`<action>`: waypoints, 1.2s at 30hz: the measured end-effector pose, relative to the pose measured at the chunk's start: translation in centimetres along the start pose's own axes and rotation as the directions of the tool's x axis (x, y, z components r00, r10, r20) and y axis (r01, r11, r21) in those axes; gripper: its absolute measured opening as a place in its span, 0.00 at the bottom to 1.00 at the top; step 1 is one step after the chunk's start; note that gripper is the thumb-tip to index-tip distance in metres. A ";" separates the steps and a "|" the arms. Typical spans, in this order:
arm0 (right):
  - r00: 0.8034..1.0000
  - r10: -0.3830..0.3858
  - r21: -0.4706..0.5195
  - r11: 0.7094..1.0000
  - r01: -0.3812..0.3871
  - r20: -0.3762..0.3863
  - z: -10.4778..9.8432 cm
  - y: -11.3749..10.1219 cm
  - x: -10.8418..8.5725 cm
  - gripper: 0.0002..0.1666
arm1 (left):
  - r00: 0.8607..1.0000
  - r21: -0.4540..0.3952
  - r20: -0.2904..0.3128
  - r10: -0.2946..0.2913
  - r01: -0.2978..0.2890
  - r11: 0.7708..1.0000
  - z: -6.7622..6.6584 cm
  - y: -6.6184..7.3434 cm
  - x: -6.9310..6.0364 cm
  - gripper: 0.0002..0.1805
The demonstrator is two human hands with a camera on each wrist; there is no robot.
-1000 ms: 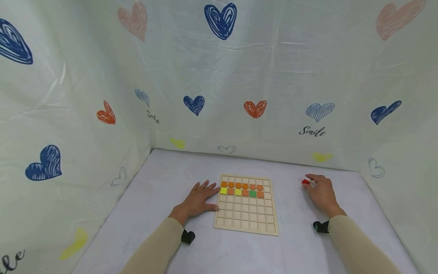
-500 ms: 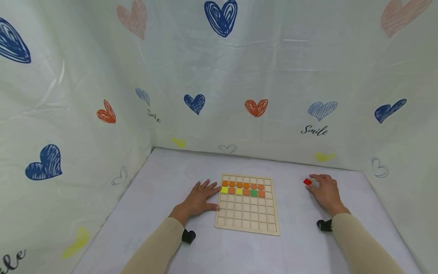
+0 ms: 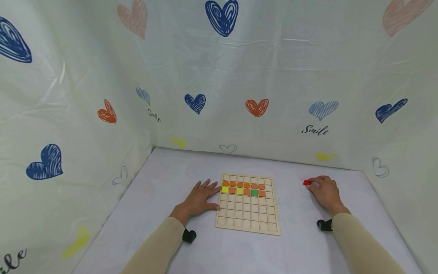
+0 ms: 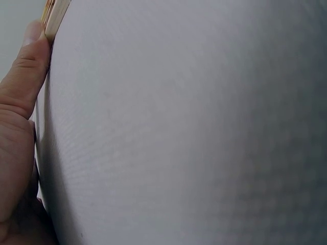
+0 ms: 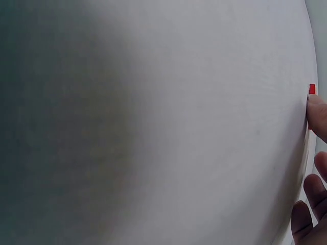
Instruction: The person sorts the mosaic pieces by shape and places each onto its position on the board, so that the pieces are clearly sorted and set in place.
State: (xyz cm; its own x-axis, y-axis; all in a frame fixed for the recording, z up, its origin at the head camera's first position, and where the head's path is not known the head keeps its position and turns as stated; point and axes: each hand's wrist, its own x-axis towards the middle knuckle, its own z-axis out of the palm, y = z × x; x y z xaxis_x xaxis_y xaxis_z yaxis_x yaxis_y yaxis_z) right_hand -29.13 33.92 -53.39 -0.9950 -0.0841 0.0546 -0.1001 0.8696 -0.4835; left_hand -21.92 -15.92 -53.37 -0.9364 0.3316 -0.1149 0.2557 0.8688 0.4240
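Note:
A wooden grid board (image 3: 248, 219) lies on the table with two rows of coloured pieces in its cells. One row is orange discs (image 3: 240, 185); in the row below are square tiles, among them a green tile (image 3: 254, 193) and a yellow tile (image 3: 239, 191). My left hand (image 3: 197, 199) lies spread on the table, its fingertips and thumb at the board's left edge. The left wrist view shows its thumb (image 4: 25, 71) against the board's side. Right of the board, my right hand (image 3: 326, 194) pinches a small red tile (image 3: 306, 182) between thumb and forefinger.
A white table (image 3: 184, 167) carries the board, with a gap of bare surface between board and right hand. Sheets printed with hearts (image 3: 256, 108) hang behind and at the sides of the table. Dark heart-shaped pieces (image 3: 189, 236) sit at both wrists.
My right thumb and forefinger have closed together on the red tile, which has turned slightly. The left hand and the board have stayed put; the view has shifted a little.

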 end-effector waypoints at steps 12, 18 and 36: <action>0.999 -0.011 0.073 0.997 0.008 0.033 0.0 -0.2 0.0 0.22 | 1.000 0.003 0.004 -0.001 0.001 1.000 -0.1 0.1 0.0 0.46; 1.000 -0.003 0.075 0.997 0.001 0.022 -0.1 -0.5 -0.2 0.24 | 1.000 0.015 0.008 -0.002 0.002 1.000 -0.2 0.2 0.0 0.46; 0.998 0.016 0.096 0.995 -0.011 -0.054 -0.1 -0.2 -0.5 0.18 | 1.000 0.025 0.007 -0.008 0.008 1.000 -0.1 0.2 0.0 0.46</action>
State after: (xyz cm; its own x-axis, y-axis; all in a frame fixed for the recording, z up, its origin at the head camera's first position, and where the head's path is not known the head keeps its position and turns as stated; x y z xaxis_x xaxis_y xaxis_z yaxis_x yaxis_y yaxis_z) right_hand -28.59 33.79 -53.25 -0.9946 -0.0440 0.0935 -0.0894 0.8198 -0.5656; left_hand -21.89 -15.82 -53.24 -0.9367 0.3271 -0.1248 0.2540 0.8803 0.4007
